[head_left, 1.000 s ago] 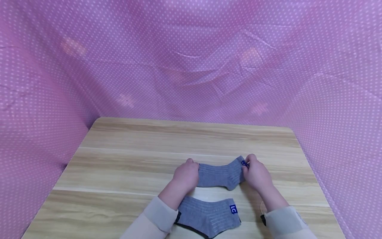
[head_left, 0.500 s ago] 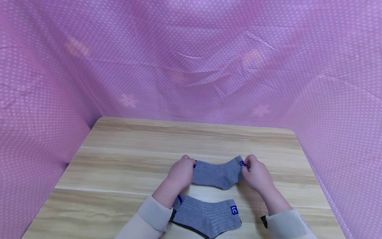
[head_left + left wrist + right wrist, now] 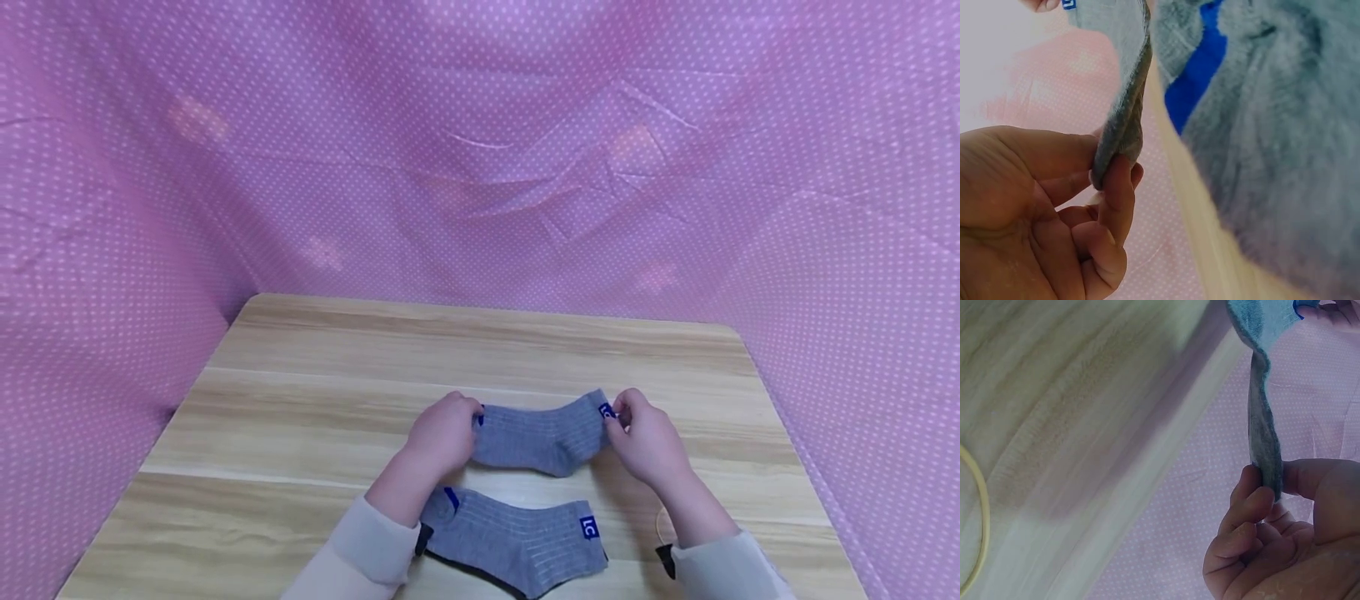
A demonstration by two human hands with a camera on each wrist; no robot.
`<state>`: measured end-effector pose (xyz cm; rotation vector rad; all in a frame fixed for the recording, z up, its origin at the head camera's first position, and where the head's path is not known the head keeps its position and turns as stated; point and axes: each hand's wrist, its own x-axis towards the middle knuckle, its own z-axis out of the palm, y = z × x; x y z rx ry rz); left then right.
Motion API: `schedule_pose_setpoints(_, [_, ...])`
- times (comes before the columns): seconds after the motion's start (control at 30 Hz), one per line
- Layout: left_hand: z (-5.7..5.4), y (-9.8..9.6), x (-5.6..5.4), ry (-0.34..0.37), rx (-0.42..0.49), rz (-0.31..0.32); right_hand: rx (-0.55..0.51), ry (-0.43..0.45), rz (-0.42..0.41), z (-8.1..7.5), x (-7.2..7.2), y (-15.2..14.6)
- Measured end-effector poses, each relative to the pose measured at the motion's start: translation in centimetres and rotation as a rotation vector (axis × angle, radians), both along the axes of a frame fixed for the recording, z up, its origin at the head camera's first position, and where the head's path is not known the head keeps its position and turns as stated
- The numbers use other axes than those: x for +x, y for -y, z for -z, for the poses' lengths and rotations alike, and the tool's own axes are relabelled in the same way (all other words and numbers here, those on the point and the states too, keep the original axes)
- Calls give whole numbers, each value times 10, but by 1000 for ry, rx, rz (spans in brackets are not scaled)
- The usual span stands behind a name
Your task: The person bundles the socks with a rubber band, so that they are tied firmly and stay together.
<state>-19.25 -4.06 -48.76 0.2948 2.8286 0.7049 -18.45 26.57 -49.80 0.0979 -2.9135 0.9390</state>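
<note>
A grey ribbed sock with a blue label at its cuff is stretched sideways between both hands in the head view. My left hand pinches its toe end between thumb and fingers, beside a blue stripe. At the cuff, next to the label, my right hand pinches the other end. Closer to the person lies a second grey sock, its label to the right and a dark layer showing along its lower edge. In the left wrist view, this lower sock looms large beside the left hand.
The wood-grain table has rounded far corners. A pink dotted cloth hangs behind it and along both sides. A thin yellowish loop shows at the left of the right wrist view.
My left hand has shifted left with the toe end, uncovering more of the held sock and the lower sock's blue-striped toe. The right hand has hardly moved, still gripping the cuff.
</note>
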Motion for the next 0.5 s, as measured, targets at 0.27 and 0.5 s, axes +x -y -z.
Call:
schedule_pose_setpoints(0.27, [-11, 5, 5, 29, 18, -7, 8, 7, 3, -8, 5, 4])
schedule_pose_setpoints(0.5, [-18, 9, 10, 21, 35, -6, -7, 39, -2, -16, 10, 8])
